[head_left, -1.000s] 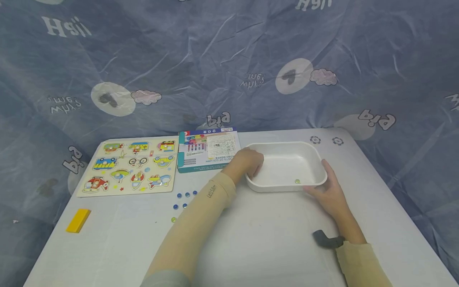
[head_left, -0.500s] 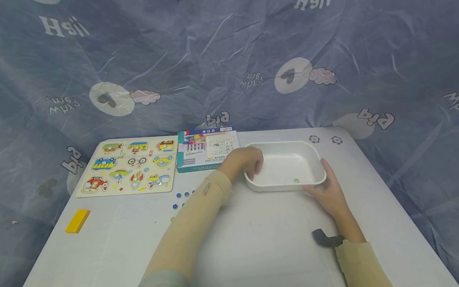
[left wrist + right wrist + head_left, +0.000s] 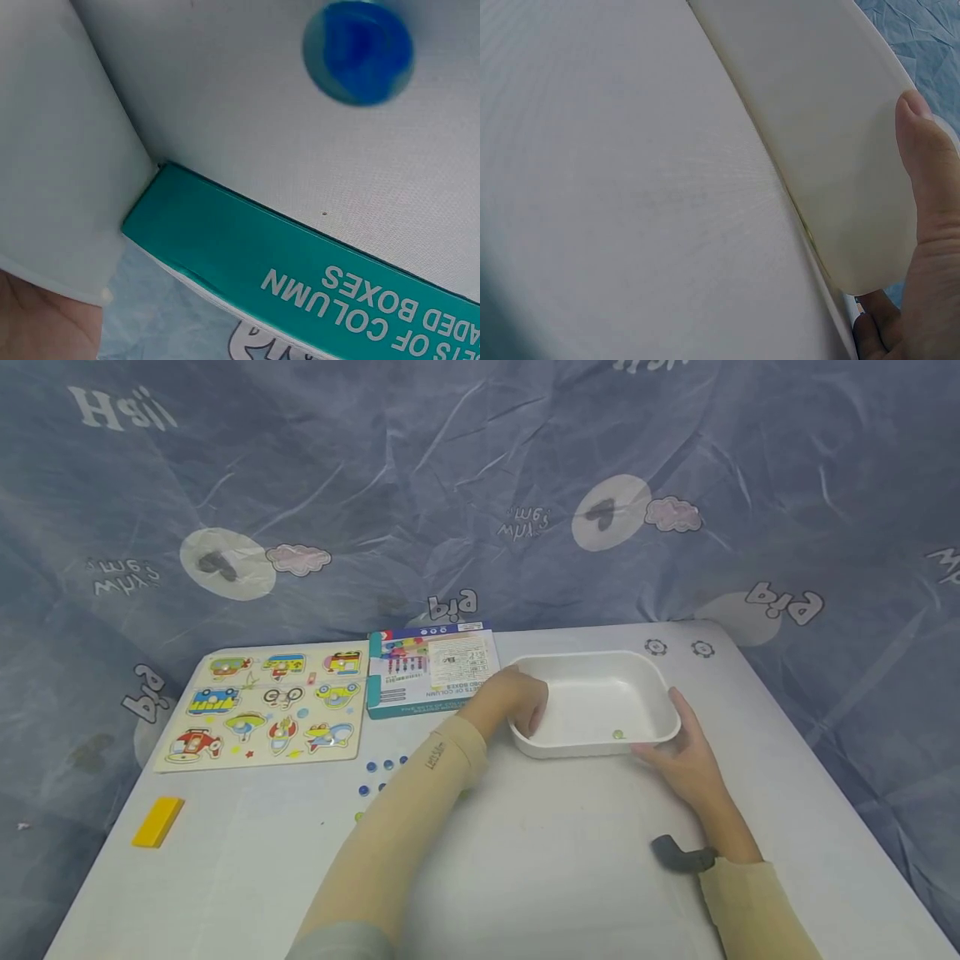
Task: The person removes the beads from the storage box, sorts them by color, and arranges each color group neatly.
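A white rectangular tub [image 3: 600,703] stands on the table with a small green glass marble [image 3: 618,734] inside, near its front wall. My left hand [image 3: 521,697] reaches over the tub's left rim, fingers bent down inside. Whether they hold anything is hidden; the left wrist view shows only part of this hand [image 3: 45,322] behind the tub wall [image 3: 60,142]. With thumb and fingers, my right hand [image 3: 686,756] grips the tub's front right corner. In the right wrist view its thumb [image 3: 922,150] lies at the rim. Several blue glass marbles [image 3: 371,767] lie left of my left forearm.
Behind the left forearm lies a teal and white cardboard box [image 3: 431,672], close to the tub. A wooden picture puzzle board [image 3: 262,708] is at the back left, with a yellow block [image 3: 158,822] in front of it. A patterned cloth [image 3: 450,510] hangs behind the table.
The left hand has shifted slightly inside the tub's left end, and its forearm now covers more of the blue marbles. The right hand keeps its grip. The head view has tilted slightly.
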The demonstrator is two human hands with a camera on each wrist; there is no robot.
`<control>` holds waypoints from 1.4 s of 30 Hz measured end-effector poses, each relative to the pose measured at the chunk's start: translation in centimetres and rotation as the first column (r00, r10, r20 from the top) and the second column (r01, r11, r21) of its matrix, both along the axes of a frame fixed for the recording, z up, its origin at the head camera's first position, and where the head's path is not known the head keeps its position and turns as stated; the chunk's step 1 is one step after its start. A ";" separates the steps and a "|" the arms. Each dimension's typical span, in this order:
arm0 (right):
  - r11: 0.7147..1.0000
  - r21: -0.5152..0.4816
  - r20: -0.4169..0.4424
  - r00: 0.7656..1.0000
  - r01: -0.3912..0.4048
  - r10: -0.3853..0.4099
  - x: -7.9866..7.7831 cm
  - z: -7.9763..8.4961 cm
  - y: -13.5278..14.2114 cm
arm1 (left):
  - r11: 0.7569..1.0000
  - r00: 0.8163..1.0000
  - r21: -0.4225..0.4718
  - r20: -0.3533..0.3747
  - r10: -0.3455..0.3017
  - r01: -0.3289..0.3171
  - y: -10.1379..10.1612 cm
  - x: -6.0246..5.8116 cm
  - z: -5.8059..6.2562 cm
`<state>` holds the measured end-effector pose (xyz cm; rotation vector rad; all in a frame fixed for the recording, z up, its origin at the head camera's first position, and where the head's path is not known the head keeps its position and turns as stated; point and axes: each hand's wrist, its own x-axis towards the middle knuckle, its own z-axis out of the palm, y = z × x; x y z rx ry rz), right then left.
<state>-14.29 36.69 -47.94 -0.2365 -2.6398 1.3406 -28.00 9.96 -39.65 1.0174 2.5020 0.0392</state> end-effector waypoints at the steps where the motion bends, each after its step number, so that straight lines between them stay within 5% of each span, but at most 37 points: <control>1: 1.000 0.001 0.001 1.000 0.001 -0.001 0.0 0.0 0.0 | 1.000 1.000 -0.008 -0.001 -0.004 0.004 0.0 0.1 0.0; 8: 1.000 -0.008 -0.001 1.000 -0.004 0.004 -0.2 -0.1 0.0 | 0.997 0.997 -0.042 0.048 -0.068 0.070 0.4 0.6 0.1; 18: 1.000 0.001 -0.008 1.000 -0.005 0.005 -0.4 -0.3 -0.2 | 0.995 0.984 0.072 0.161 -0.082 0.071 0.8 1.0 -0.8; 27: 1.000 0.000 -0.008 1.000 -0.007 0.007 -0.2 0.0 -0.4 | 0.984 0.980 0.159 0.166 -0.108 0.082 0.9 0.9 -1.3; 31: 1.000 -0.012 -0.004 1.000 -0.012 0.012 -0.1 0.0 -0.4 | 0.955 0.972 0.286 0.195 -0.134 0.075 0.9 0.9 -1.2; 35: 1.000 -0.008 0.002 1.000 -0.006 0.006 -0.1 -0.1 -0.3 | 0.899 0.959 0.432 0.220 -0.180 0.069 0.9 0.6 -0.6; 42: 1.000 0.019 0.003 1.000 0.009 -0.009 -0.1 -0.3 0.2 | 0.818 0.952 0.573 0.221 -0.210 0.048 -0.6 0.9 2.4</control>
